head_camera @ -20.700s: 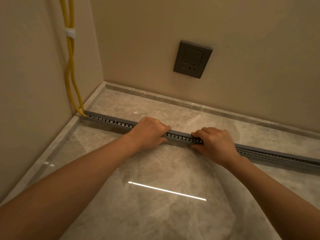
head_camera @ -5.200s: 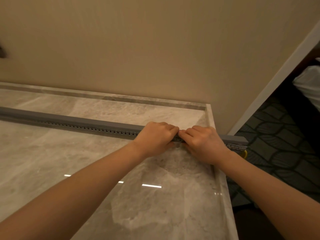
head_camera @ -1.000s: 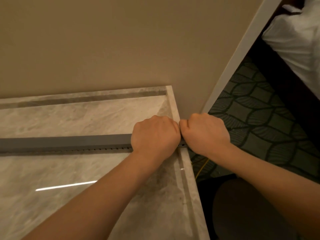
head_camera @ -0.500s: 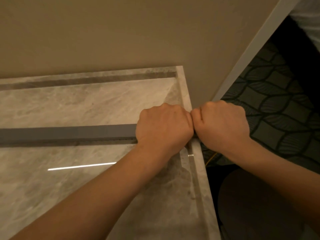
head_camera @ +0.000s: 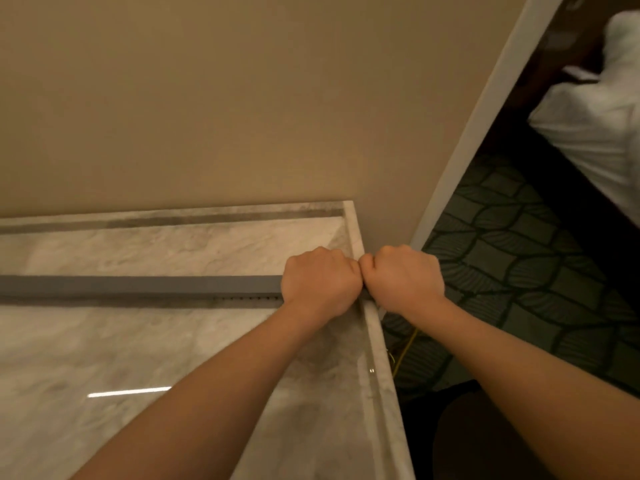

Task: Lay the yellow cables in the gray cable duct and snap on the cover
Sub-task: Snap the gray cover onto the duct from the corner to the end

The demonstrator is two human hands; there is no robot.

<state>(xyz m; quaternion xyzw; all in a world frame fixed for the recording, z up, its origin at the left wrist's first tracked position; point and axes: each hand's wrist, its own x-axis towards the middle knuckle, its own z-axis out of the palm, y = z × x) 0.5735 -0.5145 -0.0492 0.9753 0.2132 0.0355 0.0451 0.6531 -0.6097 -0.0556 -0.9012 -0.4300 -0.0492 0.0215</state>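
Observation:
A long gray cable duct [head_camera: 138,287] with its flat cover on top runs left to right across the marble surface [head_camera: 104,348]. Small slots show along its front side near my left hand. My left hand [head_camera: 320,280] is curled over the duct's right end, knuckles up. My right hand [head_camera: 403,277] is curled right beside it, touching it, over the marble's right edge. The duct's end is hidden under both hands. A thin yellow cable [head_camera: 405,348] hangs below the edge, under my right wrist.
A beige wall [head_camera: 242,98] rises behind the marble surface, ending at a white corner trim [head_camera: 485,109]. Right of the raised marble rim [head_camera: 377,341] lies dark patterned carpet [head_camera: 519,271]. White bedding [head_camera: 595,116] sits at the upper right.
Both hands stay pressed together on the duct's right end. The view has shifted slightly; the hands' grip looks the same as half a second ago.

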